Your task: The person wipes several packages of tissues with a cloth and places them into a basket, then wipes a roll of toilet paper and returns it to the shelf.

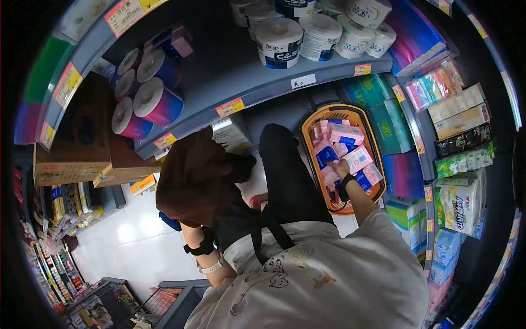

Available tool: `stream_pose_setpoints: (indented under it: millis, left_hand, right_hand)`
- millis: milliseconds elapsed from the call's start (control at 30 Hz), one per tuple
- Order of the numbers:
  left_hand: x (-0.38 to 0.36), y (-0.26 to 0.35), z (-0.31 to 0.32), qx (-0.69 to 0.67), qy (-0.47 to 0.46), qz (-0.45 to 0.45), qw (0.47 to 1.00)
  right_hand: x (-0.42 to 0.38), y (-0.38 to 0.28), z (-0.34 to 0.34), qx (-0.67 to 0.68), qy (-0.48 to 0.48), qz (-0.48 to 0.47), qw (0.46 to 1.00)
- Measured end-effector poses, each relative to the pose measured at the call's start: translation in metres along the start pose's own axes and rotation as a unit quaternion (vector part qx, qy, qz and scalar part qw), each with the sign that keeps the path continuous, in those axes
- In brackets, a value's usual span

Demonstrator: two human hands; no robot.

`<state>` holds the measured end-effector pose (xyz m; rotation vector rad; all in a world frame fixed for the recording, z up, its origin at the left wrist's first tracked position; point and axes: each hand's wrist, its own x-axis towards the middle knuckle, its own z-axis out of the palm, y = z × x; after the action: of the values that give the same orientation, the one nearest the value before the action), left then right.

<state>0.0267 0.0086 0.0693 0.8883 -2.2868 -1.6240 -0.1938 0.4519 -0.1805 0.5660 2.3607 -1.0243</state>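
Note:
An orange basket [377, 159] holds several pink, white and blue tissue packs [346, 133]. My right hand [342, 169] reaches into it, its fingers closed on a pink pack [330, 174] in the middle of the pile. On the other side of my legs, a brown cloth-like item [189, 178] covers the end of my left arm. Only the left forearm shows, with a black band and a pale watch; my left hand and its fingers are hidden.
A grey shelf [205, 101] with toilet rolls [278, 44] runs across the front. Cardboard boxes [71, 164] stand at the left. Green boxes [386, 123] sit close beside the basket, and more packs [459, 203] line the right shelves.

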Motion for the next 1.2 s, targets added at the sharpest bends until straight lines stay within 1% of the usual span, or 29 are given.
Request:
stream_pose_setpoints:
  millis: [33, 67, 100, 133, 167, 200, 233, 267, 333, 367, 400, 433, 467, 533, 600, 667, 700, 733, 800, 833, 867, 933, 967, 1000, 1033, 1067, 1100, 1133, 1200]
  left_hand:
    - [0.001, -0.005, -0.001, -0.031, -0.002, -0.011, 0.999]
    - [0.004, -0.011, -0.001, -0.058, -0.010, -0.026, 0.998]
    - [-0.005, 0.040, 0.021, -0.189, 0.004, 0.002, 0.982]
    - [-0.009, 0.050, 0.029, -0.191, 0.007, 0.004, 0.982]
    - [-0.010, 0.056, 0.034, -0.259, -0.041, 0.012, 0.965]
    - [-0.011, 0.063, 0.040, -0.327, -0.087, 0.022, 0.941]
    - [-0.011, 0.077, 0.047, -0.230, -0.091, 0.039, 0.968]
    - [-0.008, 0.060, 0.048, -0.164, -0.093, 0.002, 0.982]
    - [-0.015, 0.064, 0.068, -0.202, -0.109, 0.028, 0.973]
    - [-0.016, 0.061, 0.074, -0.206, -0.124, 0.021, 0.970]
    - [-0.018, 0.058, 0.078, -0.209, -0.141, 0.014, 0.968]
    - [-0.024, 0.066, 0.083, -0.218, -0.158, 0.059, 0.961]
    - [-0.026, 0.069, 0.087, -0.217, -0.167, 0.074, 0.959]
    - [-0.031, 0.071, 0.091, -0.217, -0.175, 0.081, 0.957]
    - [-0.036, 0.066, 0.091, -0.220, -0.172, 0.078, 0.957]
    - [-0.041, 0.058, 0.086, -0.223, -0.163, 0.073, 0.958]
    - [-0.042, 0.054, 0.083, -0.218, -0.163, 0.071, 0.960]
    - [-0.046, 0.048, 0.081, -0.217, -0.170, 0.065, 0.959]
    - [-0.055, 0.038, 0.081, -0.206, -0.200, 0.062, 0.956]
    - [-0.060, 0.035, 0.083, -0.197, -0.225, 0.063, 0.952]
    - [-0.065, 0.034, 0.089, -0.189, -0.254, 0.067, 0.946]
    - [-0.071, 0.041, 0.101, -0.163, -0.316, 0.086, 0.931]
    - [-0.068, 0.057, 0.106, -0.099, -0.332, 0.153, 0.925]
    - [-0.064, 0.073, 0.110, -0.035, -0.344, 0.219, 0.912]
    - [-0.063, 0.070, 0.113, -0.041, -0.342, 0.223, 0.912]
    - [-0.060, 0.061, 0.117, -0.018, -0.299, 0.265, 0.917]
    - [-0.058, 0.053, 0.118, 0.006, -0.254, 0.306, 0.917]
    - [-0.056, 0.045, 0.118, 0.030, -0.208, 0.346, 0.915]
    - [-0.051, 0.058, 0.100, -0.002, -0.234, 0.272, 0.933]
  right_hand:
    - [-0.006, -0.008, -0.004, -0.021, 0.017, -0.005, 1.000]
    - [-0.018, -0.011, -0.014, 0.006, 0.022, -0.009, 1.000]
    - [-0.019, -0.003, -0.016, 0.094, 0.012, -0.031, 0.995]
    - [-0.018, 0.010, -0.017, 0.180, 0.003, -0.055, 0.982]
    - [-0.032, 0.003, -0.027, 0.256, -0.022, -0.055, 0.965]
    - [-0.061, -0.021, -0.047, 0.329, -0.049, -0.057, 0.941]
    - [-0.084, -0.038, -0.060, 0.335, -0.030, -0.077, 0.939]
    - [-0.108, -0.053, -0.071, 0.341, -0.012, -0.095, 0.935]
    - [-0.156, -0.092, -0.090, 0.362, -0.034, -0.164, 0.917]
    - [-0.180, -0.112, -0.093, 0.381, -0.038, -0.190, 0.904]
    - [-0.199, -0.130, -0.093, 0.421, -0.077, -0.236, 0.872]
    - [-0.220, -0.149, -0.089, 0.398, -0.060, -0.263, 0.877]
    - [-0.240, -0.168, -0.081, 0.374, -0.042, -0.292, 0.879]
    - [-0.272, -0.201, -0.063, 0.365, -0.111, -0.417, 0.825]
    - [-0.299, -0.213, -0.039, 0.337, -0.260, -0.404, 0.809]
    - [-0.311, -0.215, -0.014, 0.321, -0.318, -0.432, 0.780]
    - [-0.311, -0.218, -0.006, 0.345, -0.366, -0.416, 0.758]
    - [-0.311, -0.225, -0.004, 0.334, -0.377, -0.424, 0.753]
    - [-0.313, -0.245, -0.003, 0.300, -0.306, -0.445, 0.786]
    - [-0.318, -0.258, -0.005, 0.263, -0.234, -0.474, 0.807]
    - [-0.321, -0.270, -0.010, 0.268, -0.204, -0.489, 0.805]
    - [-0.290, -0.276, -0.003, 0.272, -0.175, -0.488, 0.810]
    - [-0.308, -0.286, -0.014, 0.291, -0.201, -0.477, 0.804]
    - [-0.301, -0.285, -0.016, 0.286, -0.199, -0.481, 0.804]
    - [-0.288, -0.279, -0.017, 0.223, -0.183, -0.527, 0.800]
    - [-0.281, -0.274, -0.020, 0.159, -0.164, -0.568, 0.791]
    - [-0.290, -0.275, -0.027, 0.118, -0.180, -0.573, 0.791]
    - [-0.304, -0.273, -0.036, 0.168, -0.269, -0.506, 0.802]
    - [-0.317, -0.267, -0.044, 0.138, -0.277, -0.522, 0.795]
